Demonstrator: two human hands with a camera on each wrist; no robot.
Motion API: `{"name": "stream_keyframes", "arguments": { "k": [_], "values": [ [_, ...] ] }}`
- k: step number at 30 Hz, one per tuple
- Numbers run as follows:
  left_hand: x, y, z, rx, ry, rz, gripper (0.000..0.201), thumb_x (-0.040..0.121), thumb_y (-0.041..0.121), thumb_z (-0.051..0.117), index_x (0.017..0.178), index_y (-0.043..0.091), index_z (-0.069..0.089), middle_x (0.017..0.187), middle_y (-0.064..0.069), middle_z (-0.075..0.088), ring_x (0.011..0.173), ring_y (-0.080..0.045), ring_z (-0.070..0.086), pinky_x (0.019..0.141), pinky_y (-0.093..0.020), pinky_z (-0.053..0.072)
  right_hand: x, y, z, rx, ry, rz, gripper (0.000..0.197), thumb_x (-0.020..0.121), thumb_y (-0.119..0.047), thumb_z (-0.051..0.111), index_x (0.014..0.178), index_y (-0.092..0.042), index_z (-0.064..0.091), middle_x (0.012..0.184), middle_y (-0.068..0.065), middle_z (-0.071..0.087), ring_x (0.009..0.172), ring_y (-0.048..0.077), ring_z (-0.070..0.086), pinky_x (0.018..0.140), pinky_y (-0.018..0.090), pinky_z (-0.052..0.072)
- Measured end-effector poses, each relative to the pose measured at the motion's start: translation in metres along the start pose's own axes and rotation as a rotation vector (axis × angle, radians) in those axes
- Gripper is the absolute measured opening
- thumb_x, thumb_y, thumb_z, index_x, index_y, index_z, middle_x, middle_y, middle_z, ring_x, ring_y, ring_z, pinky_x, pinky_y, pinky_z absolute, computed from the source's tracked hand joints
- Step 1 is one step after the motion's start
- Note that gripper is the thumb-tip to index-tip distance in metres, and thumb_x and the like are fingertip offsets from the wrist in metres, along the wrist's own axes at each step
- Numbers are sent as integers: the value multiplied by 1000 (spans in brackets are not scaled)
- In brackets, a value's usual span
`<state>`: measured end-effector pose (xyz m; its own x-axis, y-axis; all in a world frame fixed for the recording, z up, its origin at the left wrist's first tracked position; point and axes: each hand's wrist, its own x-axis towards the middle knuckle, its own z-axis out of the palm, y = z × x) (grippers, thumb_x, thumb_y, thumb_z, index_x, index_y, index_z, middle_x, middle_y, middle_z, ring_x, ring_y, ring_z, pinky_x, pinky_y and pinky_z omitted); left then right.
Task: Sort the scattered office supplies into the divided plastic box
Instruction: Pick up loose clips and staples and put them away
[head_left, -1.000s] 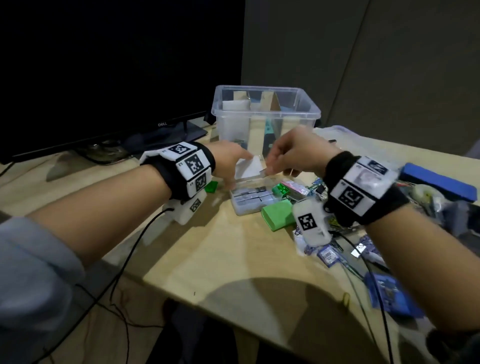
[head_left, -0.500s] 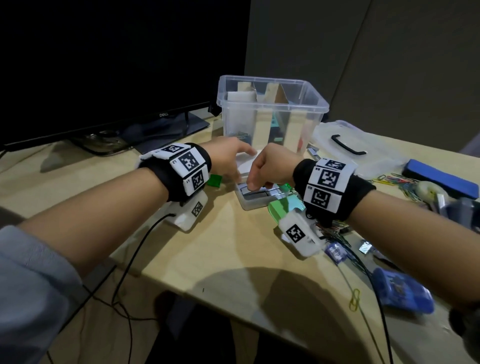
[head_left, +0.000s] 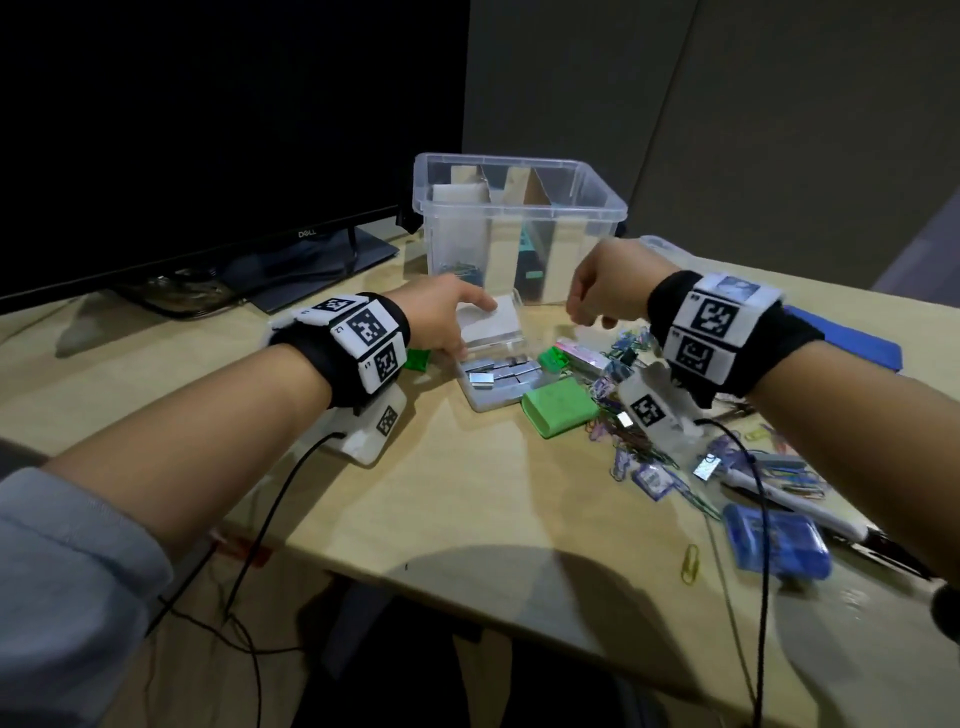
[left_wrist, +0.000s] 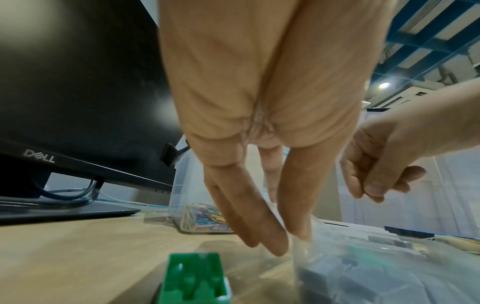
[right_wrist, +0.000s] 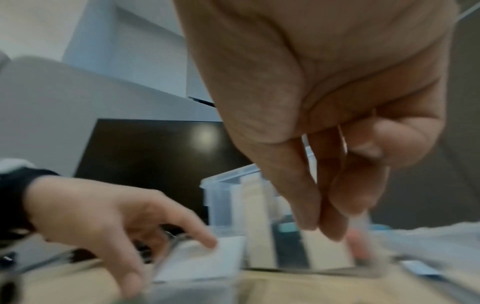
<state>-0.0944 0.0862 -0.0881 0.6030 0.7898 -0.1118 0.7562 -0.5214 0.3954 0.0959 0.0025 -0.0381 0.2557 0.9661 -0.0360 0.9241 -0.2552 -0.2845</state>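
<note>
The clear divided box (head_left: 519, 208) stands at the back of the desk, with colourful clips (left_wrist: 205, 216) in its left compartment. In front of it lies a small clear case (head_left: 485, 402) of silver staple blocks, its lid (head_left: 501, 322) open. My left hand (head_left: 441, 317) rests on that lid with straight fingers (left_wrist: 270, 242). Raised to the right of the case, my right hand (head_left: 592, 312) has loosely curled fingers (right_wrist: 309, 205) and I see nothing in them. A green block (head_left: 558, 405) lies against the case, and a small green piece (left_wrist: 194, 277) sits just left of it.
A Dell monitor (head_left: 208, 130) fills the left. Right of the case are a heap of paper clips (head_left: 639, 447), a pen (head_left: 795, 504), a blue case (head_left: 774, 540), a blue notebook (head_left: 857, 343) and a yellow clip (head_left: 690, 564). Wrist cables hang over the desk's near edge.
My right hand dipped its fingers onto the staple case, then lifted away up and to the right. My left hand has stayed on the open lid.
</note>
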Motion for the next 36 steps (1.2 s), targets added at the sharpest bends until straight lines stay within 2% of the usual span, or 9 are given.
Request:
{"name": "stream_keyframes", "arguments": {
  "k": [3,6,9,13,19,25,30,33,36],
  "values": [
    [-1,2,0,-6,-3,-4,68,79,12,77,136,39,50,144,-2,44,106,-19,59,83,-28,50,-1,25,-8,-193,-33,24,13,83,-5,67,92,-10,75,78,2,68,63,14,58,65,26,47],
    [-1,4,0,1,-3,-2,68,80,10,76,136,37,50,144,-2,45,107,-21,61,86,-30,52,-6,41,-2,-335,-142,-39,23,84,-7,68,105,-17,71,102,3,69,80,16,57,73,28,48],
    [-1,6,1,23,-6,1,69,78,8,75,136,38,51,146,-2,43,111,-23,58,90,-35,52,-12,44,7,-415,-201,-123,32,87,-23,68,118,-16,64,115,3,65,91,17,55,78,26,43],
    [-3,7,1,55,8,6,69,78,9,75,137,37,50,147,-4,40,117,-25,51,92,-36,49,-7,37,18,-450,-234,-133,48,88,-41,65,127,-14,56,122,4,61,108,22,56,80,26,39],
    [-4,6,3,32,29,3,70,78,4,74,136,35,51,148,-4,38,119,-25,50,90,-33,49,2,18,28,-439,-195,-165,46,93,-32,61,131,-9,54,123,10,61,109,26,57,83,28,43],
    [-2,4,4,48,56,-8,70,79,1,72,137,33,51,146,-5,39,101,-16,49,70,-24,44,12,20,32,-511,-190,-112,39,90,-30,61,118,-3,61,114,14,65,103,30,62,88,36,52],
    [-1,-4,2,70,70,-15,70,78,4,74,136,34,52,144,-5,41,113,-23,51,80,-28,47,14,32,23,-511,-233,-37,48,85,-33,69,122,-5,59,117,12,64,105,28,60,84,31,49],
    [0,-7,2,53,70,-21,69,77,4,75,135,36,53,142,-5,43,109,-22,51,85,-32,50,10,30,22,-429,-195,-145,49,84,-27,72,127,-15,54,119,7,60,101,22,56,82,30,46],
    [0,-5,3,64,81,-16,69,79,4,75,136,35,52,143,-5,41,117,-24,47,85,-29,45,9,21,26,-363,-243,-298,53,79,-22,76,127,-24,55,113,-1,57,94,15,50,82,30,45]
  ]
}}
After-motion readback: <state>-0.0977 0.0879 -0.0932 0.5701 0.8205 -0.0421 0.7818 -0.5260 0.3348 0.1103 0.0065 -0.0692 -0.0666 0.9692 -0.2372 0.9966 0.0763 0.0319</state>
